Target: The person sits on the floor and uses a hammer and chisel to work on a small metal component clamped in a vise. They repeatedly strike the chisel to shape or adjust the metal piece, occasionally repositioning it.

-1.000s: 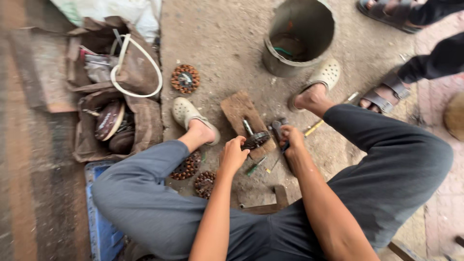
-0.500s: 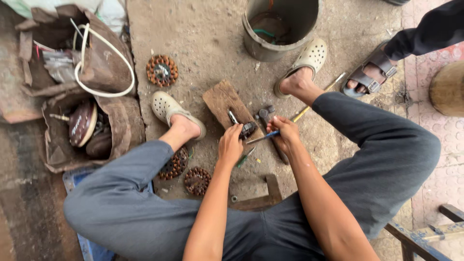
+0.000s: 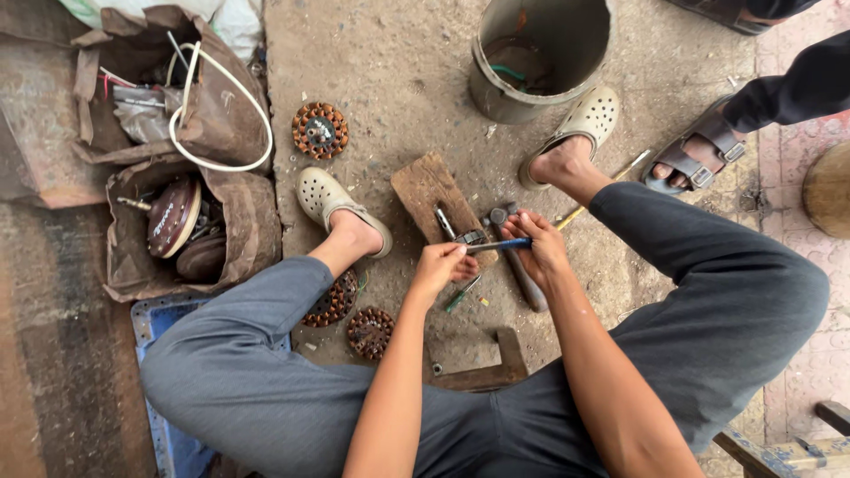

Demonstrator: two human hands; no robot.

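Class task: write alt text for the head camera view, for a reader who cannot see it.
A person sitting on a dusty floor holds a thin blue-handled tool between the left hand and right hand, over a small metal part on a wooden block. Copper-wound motor cores, a metal bucket and torn cardboard boxes lie around.

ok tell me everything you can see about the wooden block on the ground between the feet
The worn brown wooden block is a flat, roughly rectangular slab lying on the dusty concrete ground, turned diagonally between the two cream perforated clogs. Its top looks scuffed and stained. A small dark metal part sits at its near end. The left hand and right hand work just past that end, sharing a thin blue-handled tool. Whether either hand touches the wood cannot be told.
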